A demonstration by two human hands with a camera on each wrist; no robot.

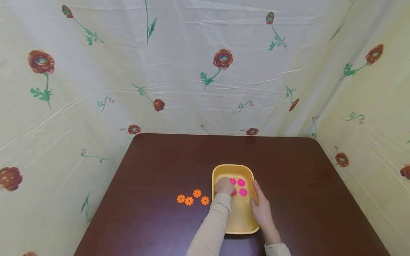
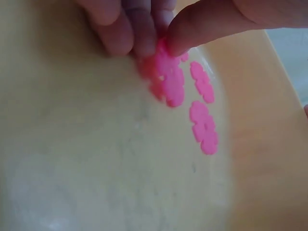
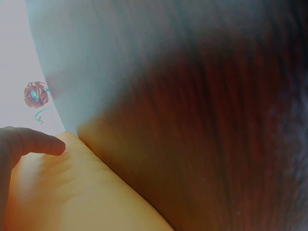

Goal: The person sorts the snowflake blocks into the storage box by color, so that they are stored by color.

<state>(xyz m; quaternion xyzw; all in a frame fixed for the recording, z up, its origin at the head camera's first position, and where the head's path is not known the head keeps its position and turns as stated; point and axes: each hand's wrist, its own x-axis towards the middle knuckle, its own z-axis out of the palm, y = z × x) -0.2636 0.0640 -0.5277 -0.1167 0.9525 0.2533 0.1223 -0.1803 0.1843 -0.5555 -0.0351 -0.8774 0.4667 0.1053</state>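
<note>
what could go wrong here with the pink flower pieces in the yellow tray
The left hand pinches one pink flower piece only by its edge, so it might slip from that grip back into the yellow tray. The other pink pieces lie close beside it and could get nudged. The right hand merely rests on the tray's rim, so the tray might slide on the smooth table.

A thumb (image 3: pixel 33 143) rests on the yellow tray (image 3: pixel 72 192) rim; dark desk (image 3: pixel 216 120) beside it, flowered cloth (image 3: pixel 36 95) behind.
</note>
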